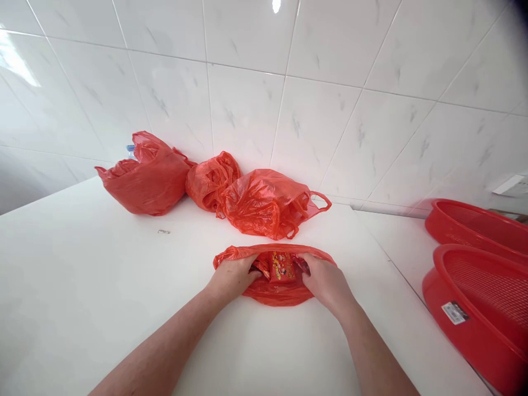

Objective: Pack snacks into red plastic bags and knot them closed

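A red plastic bag (278,300) lies on the white table with its mouth spread wide toward me. Inside it shows a red packet (282,266) with yellow and white printing, with shiny red wrappers (263,266) beside it. My left hand (236,276) reaches into the left side of the mouth, thumb apart from the forefinger near the wrappers. From the right side, my right hand (324,279) reaches in the same way, thumb and forefinger apart beside the packet. The other fingertips of both hands are hidden in the bag.
Behind stand more red plastic bags: a full one (150,184) at left, a bunched one (212,181) and a crumpled one (264,203). A blue bottle cap (131,148) peeks out behind. Red mesh baskets (466,291) stand at right. A tiled wall (247,104) closes the back.
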Demonstrator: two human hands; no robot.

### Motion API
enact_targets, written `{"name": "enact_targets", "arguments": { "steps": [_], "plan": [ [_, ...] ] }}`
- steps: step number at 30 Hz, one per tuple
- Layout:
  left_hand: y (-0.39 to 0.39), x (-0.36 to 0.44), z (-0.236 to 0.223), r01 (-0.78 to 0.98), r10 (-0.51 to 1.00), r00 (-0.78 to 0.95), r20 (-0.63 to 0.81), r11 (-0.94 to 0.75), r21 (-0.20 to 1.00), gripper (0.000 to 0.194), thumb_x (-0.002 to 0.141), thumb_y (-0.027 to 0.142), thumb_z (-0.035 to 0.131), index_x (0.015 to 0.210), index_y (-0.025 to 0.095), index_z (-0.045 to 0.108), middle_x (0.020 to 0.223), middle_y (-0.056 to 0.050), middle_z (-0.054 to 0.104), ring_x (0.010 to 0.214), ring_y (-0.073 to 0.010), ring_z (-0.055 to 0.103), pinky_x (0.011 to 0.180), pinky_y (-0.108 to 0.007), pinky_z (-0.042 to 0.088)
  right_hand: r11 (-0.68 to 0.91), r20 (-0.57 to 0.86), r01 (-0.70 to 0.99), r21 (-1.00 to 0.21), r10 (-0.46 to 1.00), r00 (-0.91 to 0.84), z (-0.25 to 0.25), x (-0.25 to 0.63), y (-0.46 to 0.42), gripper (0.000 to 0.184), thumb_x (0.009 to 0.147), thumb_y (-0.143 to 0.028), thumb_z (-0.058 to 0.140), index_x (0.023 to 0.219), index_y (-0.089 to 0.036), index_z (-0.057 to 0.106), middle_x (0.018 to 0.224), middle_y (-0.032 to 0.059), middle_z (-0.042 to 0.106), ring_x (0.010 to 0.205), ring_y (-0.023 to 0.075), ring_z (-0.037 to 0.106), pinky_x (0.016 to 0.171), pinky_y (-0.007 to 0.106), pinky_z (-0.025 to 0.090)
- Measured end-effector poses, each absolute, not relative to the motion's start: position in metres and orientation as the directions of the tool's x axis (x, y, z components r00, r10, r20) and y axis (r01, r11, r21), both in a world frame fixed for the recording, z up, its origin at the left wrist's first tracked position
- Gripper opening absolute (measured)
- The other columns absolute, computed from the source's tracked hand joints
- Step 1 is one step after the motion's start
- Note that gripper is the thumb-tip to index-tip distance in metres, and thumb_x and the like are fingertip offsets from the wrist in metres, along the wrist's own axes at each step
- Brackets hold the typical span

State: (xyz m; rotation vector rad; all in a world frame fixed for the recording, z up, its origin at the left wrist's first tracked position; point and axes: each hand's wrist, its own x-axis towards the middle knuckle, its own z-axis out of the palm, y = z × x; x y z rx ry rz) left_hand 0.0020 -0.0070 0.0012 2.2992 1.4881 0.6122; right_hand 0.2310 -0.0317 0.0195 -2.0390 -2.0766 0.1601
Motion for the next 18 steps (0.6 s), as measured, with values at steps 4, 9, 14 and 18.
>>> {"name": "enact_targets", "arguments": {
  "steps": [4, 9, 14, 18],
  "plan": [
    [-0.0072, 0.0002, 0.005, 0.757, 0.912, 0.357, 0.202, -0.409, 0.51, 0.029, 0.082, 0.023, 0.049, 0.106, 0.03, 0.062, 0.103, 0.003, 0.068, 0.093, -0.0194, 0.062, 0.076, -0.028, 0.047, -0.064, 0.193, 0.978, -0.196, 0.976, 0.103, 0.0247, 0.2289, -0.0306, 0.028, 0.082, -0.015, 0.042, 0.1, -0.026, 0.06, 0.077, -0.0002, 0.065, 0.069, 0.0164, 0.058, 0.053, 0.026, 0.034],
    [-0.0043, -0.0016, 0.0008, 0.734, 0.892, 0.386, 0.236, -0.452, 0.508, 0.026, 0.084, 0.022, 0.045, 0.097, 0.03, 0.065, 0.095, 0.005, 0.07, 0.087, -0.0165, 0.063, 0.074, -0.026, 0.046, -0.031, 0.283, 0.975, -0.218, 0.955, 0.093, 0.0229, 0.2253, -0.0302, 0.034, 0.083, -0.017, 0.043, 0.112, -0.027, 0.057, 0.087, 0.0005, 0.066, 0.078, 0.0168, 0.059, 0.06, 0.026, 0.038],
    [-0.0014, -0.0008, -0.0031, 0.717, 0.884, 0.368, 0.288, -0.466, 0.518, 0.026, 0.08, 0.015, 0.042, 0.092, 0.025, 0.063, 0.086, 0.002, 0.069, 0.08, -0.0156, 0.063, 0.071, -0.025, 0.045, -0.028, 0.304, 0.959, -0.282, 0.946, 0.117, 0.02, 0.2257, -0.03, 0.035, 0.085, -0.018, 0.042, 0.115, -0.026, 0.057, 0.09, -0.0001, 0.067, 0.079, 0.0169, 0.06, 0.065, 0.028, 0.042],
    [-0.0021, 0.0002, -0.0021, 0.689, 0.869, 0.388, 0.306, -0.494, 0.53, 0.031, 0.078, 0.009, 0.038, 0.092, 0.023, 0.061, 0.083, 0.0, 0.067, 0.076, -0.0147, 0.062, 0.069, -0.024, 0.045, 0.019, 0.324, 0.958, -0.286, 0.943, 0.078, 0.0175, 0.2258, -0.029, 0.036, 0.086, -0.017, 0.04, 0.117, -0.023, 0.057, 0.095, 0.0031, 0.067, 0.087, 0.0189, 0.06, 0.072, 0.03, 0.044]
  ]
}}
